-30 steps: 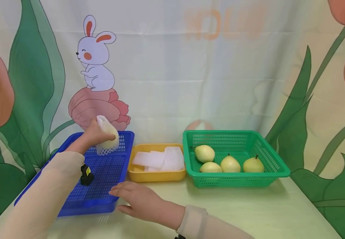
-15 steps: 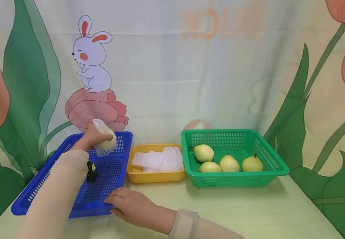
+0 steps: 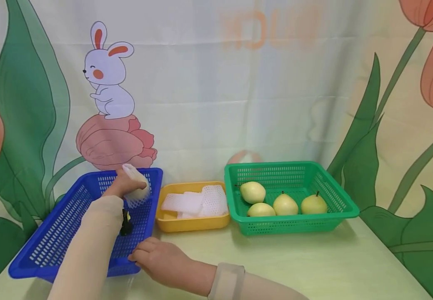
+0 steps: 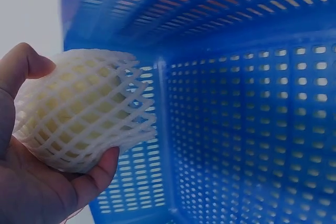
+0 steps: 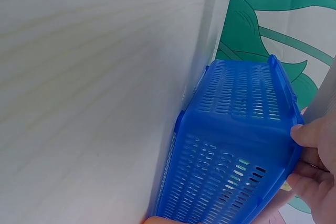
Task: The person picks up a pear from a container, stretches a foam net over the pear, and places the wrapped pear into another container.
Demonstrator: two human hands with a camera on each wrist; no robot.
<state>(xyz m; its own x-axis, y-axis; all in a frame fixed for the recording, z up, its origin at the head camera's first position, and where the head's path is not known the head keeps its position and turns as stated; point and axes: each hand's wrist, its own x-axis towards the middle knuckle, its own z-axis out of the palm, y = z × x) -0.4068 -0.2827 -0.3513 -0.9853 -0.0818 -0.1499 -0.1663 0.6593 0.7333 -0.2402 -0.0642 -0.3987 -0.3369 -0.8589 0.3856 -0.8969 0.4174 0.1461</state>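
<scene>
- In the left part of the head view stands a blue basket (image 3: 47, 239), with many small slots in its walls and bottom.
- At its upper end, the left hand (image 3: 122, 183) has its grip around a pear in a white foam net (image 4: 79, 111); whether this pear touches the basket, I cannot tell.
- At bottom centre-left, the right hand (image 3: 161, 260) has its grip on the rim of the blue basket, the thumb on the outside.
- In the middle, a yellow tray (image 3: 195, 225) contains several flat white nets (image 3: 184, 202).
- At centre-right, a green basket (image 3: 287, 226) contains four bare pears (image 3: 285, 205).
- All three containers are on a pale desk (image 3: 276, 266).
</scene>
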